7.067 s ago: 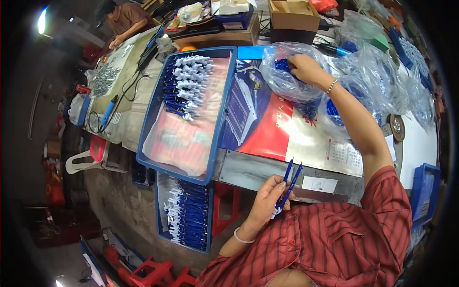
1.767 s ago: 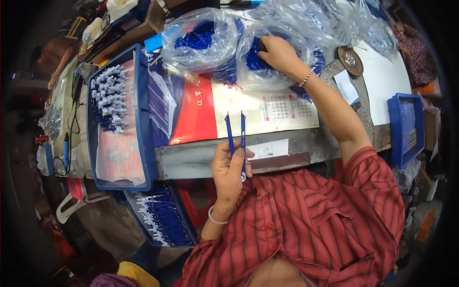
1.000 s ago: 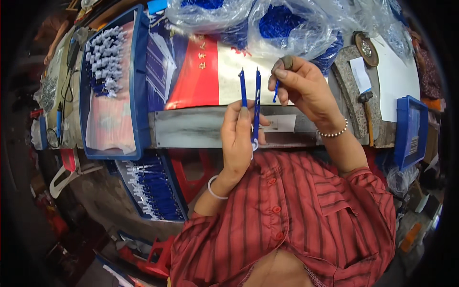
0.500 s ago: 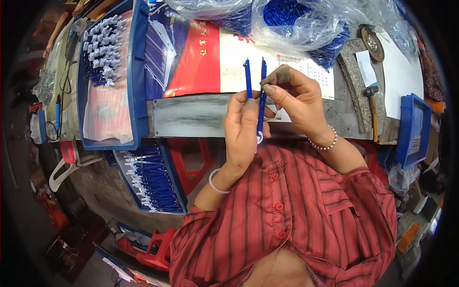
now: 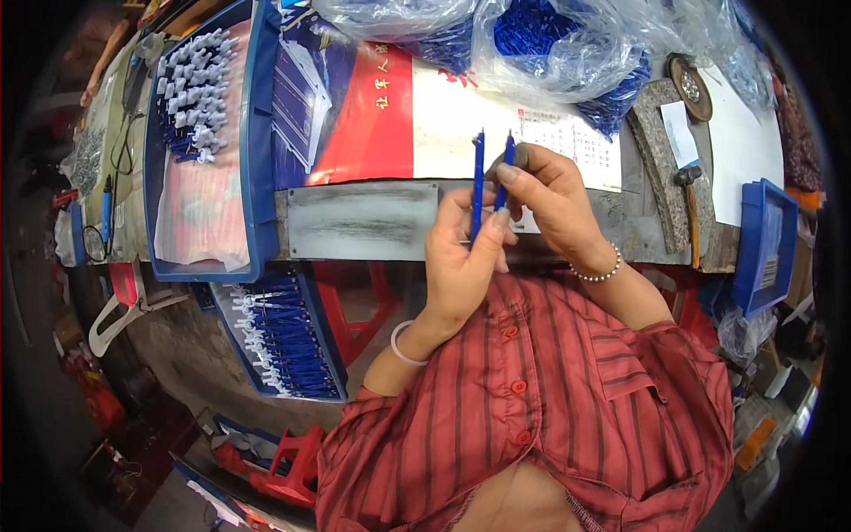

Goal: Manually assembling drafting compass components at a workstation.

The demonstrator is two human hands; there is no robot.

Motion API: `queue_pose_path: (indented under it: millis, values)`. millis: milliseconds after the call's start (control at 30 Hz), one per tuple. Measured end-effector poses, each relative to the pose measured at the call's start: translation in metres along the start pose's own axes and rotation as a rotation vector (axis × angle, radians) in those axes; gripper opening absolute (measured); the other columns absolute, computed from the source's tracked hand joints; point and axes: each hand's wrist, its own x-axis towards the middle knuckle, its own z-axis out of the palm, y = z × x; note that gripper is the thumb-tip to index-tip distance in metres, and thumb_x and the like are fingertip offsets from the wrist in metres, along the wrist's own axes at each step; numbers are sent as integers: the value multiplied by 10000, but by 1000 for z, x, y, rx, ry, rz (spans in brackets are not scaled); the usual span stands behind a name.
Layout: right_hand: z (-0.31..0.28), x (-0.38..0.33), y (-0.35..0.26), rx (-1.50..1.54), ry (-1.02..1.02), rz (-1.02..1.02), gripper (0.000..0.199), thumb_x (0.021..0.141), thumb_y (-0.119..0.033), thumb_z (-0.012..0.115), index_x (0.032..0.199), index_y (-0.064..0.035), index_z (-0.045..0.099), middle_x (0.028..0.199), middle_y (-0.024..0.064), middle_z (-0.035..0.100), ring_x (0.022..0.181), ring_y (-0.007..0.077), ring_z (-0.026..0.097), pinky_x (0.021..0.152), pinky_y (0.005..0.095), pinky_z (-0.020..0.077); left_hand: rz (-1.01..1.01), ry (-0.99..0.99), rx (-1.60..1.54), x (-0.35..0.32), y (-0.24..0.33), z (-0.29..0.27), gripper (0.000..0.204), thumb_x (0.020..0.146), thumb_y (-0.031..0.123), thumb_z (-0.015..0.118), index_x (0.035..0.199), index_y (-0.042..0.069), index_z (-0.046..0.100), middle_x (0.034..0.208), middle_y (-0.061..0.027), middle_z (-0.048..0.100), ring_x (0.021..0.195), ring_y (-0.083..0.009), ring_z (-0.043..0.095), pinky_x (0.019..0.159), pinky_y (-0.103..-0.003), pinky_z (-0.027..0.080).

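Your left hand (image 5: 461, 257) is closed around the lower ends of two blue pen barrels (image 5: 479, 186), which stand upright and roughly parallel, just beside each other, above the near edge of the worktop (image 5: 363, 222). Their long axes run from your chest toward the far edge, with the free tips pointing away from you. Your right hand (image 5: 554, 199) is pinched on the upper part of the right-hand barrel (image 5: 507, 168), thumb and forefinger closed on it near the tip; it is the hand nearer the working end, and the barrel lies directly to its left. The bags of blue parts (image 5: 567, 44) sit at the far edge, well apart from both hands. Compared with half a second earlier, both hands hold the barrels at nearly the same spot over the near edge, and the right hand stays on the tip. Nearly two seconds earlier, that hand was reaching into a bag at the far edge.
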Motion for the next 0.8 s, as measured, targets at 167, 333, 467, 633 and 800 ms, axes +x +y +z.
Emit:
queue_pose_path:
  millis: [167, 333, 467, 633, 800]
  values:
    - [-10, 1, -6, 143, -67, 15, 189, 897, -200, 590, 960, -22, 583, 780, 6, 599, 609, 48, 511, 524, 178, 392, -191, -186, -352, 3, 2, -9, 313, 976, 272, 421, 1123, 4, 491, 849, -123, 646, 547, -106, 566, 465, -186, 412]
    - [-7, 14, -21, 94, -391, 62, 188, 891, -193, 596, 931, -9, 604, 802, 10, 590, 646, 71, 532, 597, 218, 435, -326, -489, -525, 8, -19, -37, 466, 974, 408, 376, 1054, -11, 562, 881, -164, 653, 507, -161, 575, 407, -215, 398]
    - [-6, 61, -75, -273, -331, -96, 121, 861, -80, 556, 911, 15, 612, 828, 53, 623, 657, 90, 571, 575, 228, 465, -316, -426, -673, 5, -11, -46, 335, 950, 311, 483, 1026, -7, 555, 808, -142, 624, 520, -167, 576, 430, -232, 439]
    - [1, 184, -105, -951, -35, -602, 206, 814, -154, 622, 945, 5, 620, 734, 118, 619, 622, 181, 588, 596, 307, 464, -316, -227, -549, 0, 11, -52, 199, 942, 223, 530, 943, 25, 553, 796, -99, 628, 573, -118, 595, 508, -218, 495]
    - [-10, 280, -81, -1562, 103, -486, 210, 771, -178, 629, 868, 8, 618, 846, 190, 644, 788, 372, 603, 688, 417, 470, -294, -168, -430, -5, 15, -51, 183, 942, 204, 521, 905, 25, 538, 783, -103, 614, 549, -118, 568, 499, -213, 483]
